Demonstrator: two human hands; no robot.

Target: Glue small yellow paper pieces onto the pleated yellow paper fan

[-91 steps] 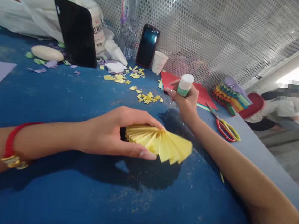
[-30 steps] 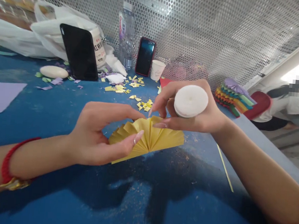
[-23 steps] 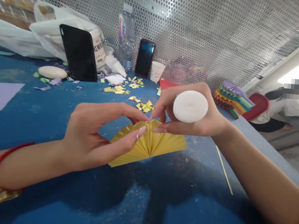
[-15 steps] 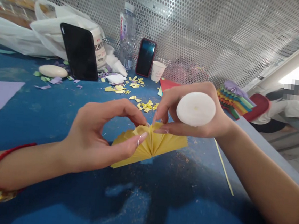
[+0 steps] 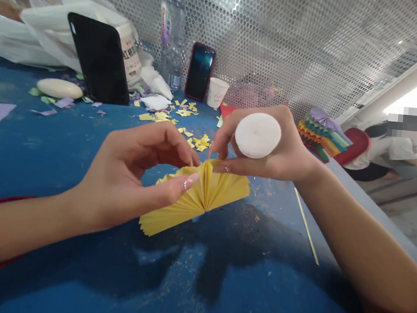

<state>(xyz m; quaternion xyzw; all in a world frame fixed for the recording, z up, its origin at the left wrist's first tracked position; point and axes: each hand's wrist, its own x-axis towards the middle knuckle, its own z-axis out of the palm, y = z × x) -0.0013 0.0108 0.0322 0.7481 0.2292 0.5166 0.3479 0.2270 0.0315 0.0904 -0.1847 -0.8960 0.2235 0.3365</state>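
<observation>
A yellow pleated paper fan (image 5: 175,202) is spread out above the blue table, its folds meeting at a point on its lower edge. My left hand (image 5: 134,174) pinches the fan's upper edge left of its middle, thumb in front and fingers behind. With thumb and fingertips my right hand (image 5: 264,146) grips the same edge just right of the middle. Tucked in that right hand is a white object (image 5: 257,135) whose round flat end faces me; the rest of it is hidden.
Yellow paper scraps (image 5: 199,141) lie behind my hands. Further back stand a black tablet (image 5: 99,61), a water bottle (image 5: 173,41), a phone (image 5: 200,72) and a paper cup (image 5: 217,92). Coloured pleated papers (image 5: 323,132) are at right, near a seated person (image 5: 399,149). A thin yellow strip (image 5: 306,226) lies by my right forearm.
The fan and both hands have shifted slightly left in view, and more of the fan's left side shows. Both hands keep their hold on its upper edge. The whole view has shifted a little.
</observation>
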